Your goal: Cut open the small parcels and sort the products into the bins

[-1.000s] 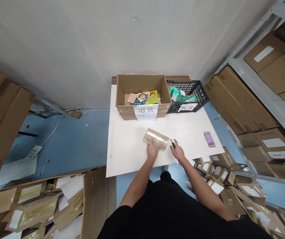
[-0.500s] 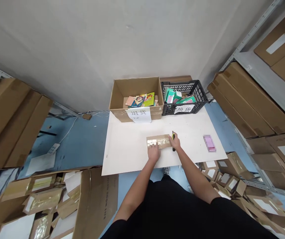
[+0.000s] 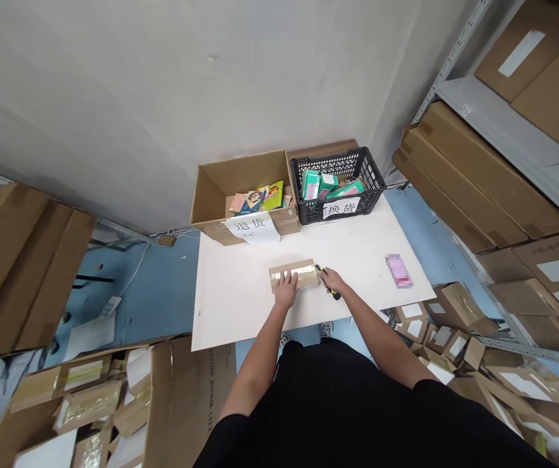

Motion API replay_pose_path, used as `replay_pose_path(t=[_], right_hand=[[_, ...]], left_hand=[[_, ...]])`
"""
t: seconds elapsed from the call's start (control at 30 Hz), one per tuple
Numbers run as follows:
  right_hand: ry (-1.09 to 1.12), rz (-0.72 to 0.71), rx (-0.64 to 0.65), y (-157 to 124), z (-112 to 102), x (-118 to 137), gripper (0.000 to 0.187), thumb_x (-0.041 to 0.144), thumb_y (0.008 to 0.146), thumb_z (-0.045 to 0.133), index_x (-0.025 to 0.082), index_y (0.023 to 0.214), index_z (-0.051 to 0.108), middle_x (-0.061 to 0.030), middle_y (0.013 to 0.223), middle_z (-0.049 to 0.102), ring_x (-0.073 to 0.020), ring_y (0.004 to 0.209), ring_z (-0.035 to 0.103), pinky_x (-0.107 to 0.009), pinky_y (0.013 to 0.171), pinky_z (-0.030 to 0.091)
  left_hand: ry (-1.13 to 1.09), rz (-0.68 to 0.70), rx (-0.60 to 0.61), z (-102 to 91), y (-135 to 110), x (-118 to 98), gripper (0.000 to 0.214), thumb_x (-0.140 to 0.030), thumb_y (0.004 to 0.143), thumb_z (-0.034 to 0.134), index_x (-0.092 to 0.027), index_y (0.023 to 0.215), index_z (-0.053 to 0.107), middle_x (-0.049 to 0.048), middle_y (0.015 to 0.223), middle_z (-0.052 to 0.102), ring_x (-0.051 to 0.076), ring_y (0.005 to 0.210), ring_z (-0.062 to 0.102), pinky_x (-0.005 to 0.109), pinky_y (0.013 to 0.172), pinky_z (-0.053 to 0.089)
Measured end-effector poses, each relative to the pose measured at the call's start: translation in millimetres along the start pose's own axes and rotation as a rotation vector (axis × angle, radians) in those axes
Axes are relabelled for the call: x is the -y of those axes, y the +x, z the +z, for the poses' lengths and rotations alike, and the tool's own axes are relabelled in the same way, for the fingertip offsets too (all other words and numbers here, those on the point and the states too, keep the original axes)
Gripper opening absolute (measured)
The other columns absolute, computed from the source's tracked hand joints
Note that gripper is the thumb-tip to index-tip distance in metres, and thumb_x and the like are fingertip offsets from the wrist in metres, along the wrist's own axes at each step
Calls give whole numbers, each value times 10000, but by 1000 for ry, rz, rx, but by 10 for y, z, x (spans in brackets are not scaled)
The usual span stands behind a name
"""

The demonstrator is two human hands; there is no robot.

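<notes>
A small taped cardboard parcel (image 3: 299, 273) lies flat on the white table (image 3: 240, 305). My left hand (image 3: 285, 290) rests on its near left part, fingers spread flat over it. My right hand (image 3: 333, 281) is closed round a black and yellow box cutter (image 3: 327, 284), whose tip sits at the parcel's right end.
An open cardboard box (image 3: 211, 188) with colourful packs and a black crate (image 3: 370, 179) with green boxes stand at the table's back, each with a paper label. A pink item (image 3: 398, 270) lies at right. Parcel heaps cover the floor on both sides; shelving with cartons stands at right.
The parcel was turned to lie level along the table. My right hand moved the cutter from beside the parcel to its right end. The view swung a little to the right.
</notes>
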State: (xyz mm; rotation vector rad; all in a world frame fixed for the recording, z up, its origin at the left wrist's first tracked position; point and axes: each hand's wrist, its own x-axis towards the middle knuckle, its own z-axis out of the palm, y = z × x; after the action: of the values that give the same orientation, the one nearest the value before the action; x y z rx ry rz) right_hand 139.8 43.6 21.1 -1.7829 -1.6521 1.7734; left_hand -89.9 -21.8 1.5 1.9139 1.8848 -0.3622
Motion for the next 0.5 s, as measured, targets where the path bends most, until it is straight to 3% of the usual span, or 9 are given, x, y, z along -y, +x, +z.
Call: replay_pose_path(t=[0.27, 0.5], right_hand=[[-5, -17, 51, 22, -71, 61, 339, 536, 1064, 526, 223, 933, 516, 89, 523, 504, -123, 389, 520, -222, 485, 424], [15, 56, 193, -213, -184, -180, 245, 422, 1075, 522, 228, 927, 495, 81, 536, 539, -123, 370, 512, -216, 482, 440]], left_hand=[[16, 4, -3, -13, 1, 13, 674, -441, 1067, 448, -344, 1703, 248, 72, 1793, 183, 354, 1641, 165, 584, 1258, 315], [25, -7, -11, -74, -18, -15, 670, -447, 1056, 484, -376, 1689, 278, 60, 1783, 228, 350, 1633, 181, 565, 1231, 353]])
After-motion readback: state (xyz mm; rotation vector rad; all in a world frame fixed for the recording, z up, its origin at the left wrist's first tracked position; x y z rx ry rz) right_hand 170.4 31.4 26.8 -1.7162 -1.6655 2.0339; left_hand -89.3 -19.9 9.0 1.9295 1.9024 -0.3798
